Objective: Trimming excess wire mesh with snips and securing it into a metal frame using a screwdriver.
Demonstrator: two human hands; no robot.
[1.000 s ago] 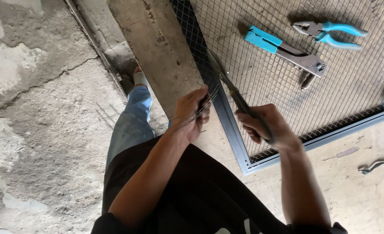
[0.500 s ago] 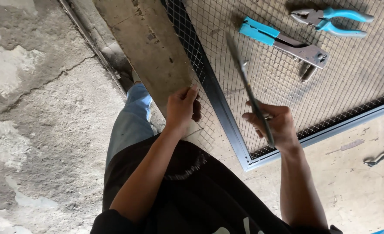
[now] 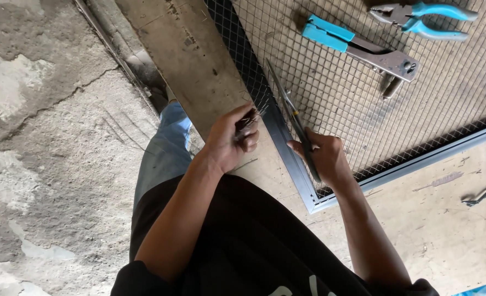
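Left hand (image 3: 229, 143), frame centre: fingers curled shut, pinching a loose strip of dark mesh (image 3: 249, 118) at the frame edge (image 3: 278, 137). Right hand (image 3: 322, 159) fisted around snips (image 3: 292, 118), blades pointing upper left. Wire mesh panel (image 3: 363, 98) fills upper right, carrying blue-handled riveter (image 3: 358, 49) and pliers (image 3: 424, 13).

Even, soft daylight — no glare. Short shadows under the blue-handled tools (image 3: 358, 46) on the mesh. Focus sharp throughout; slight wide-angle stretch at edges.
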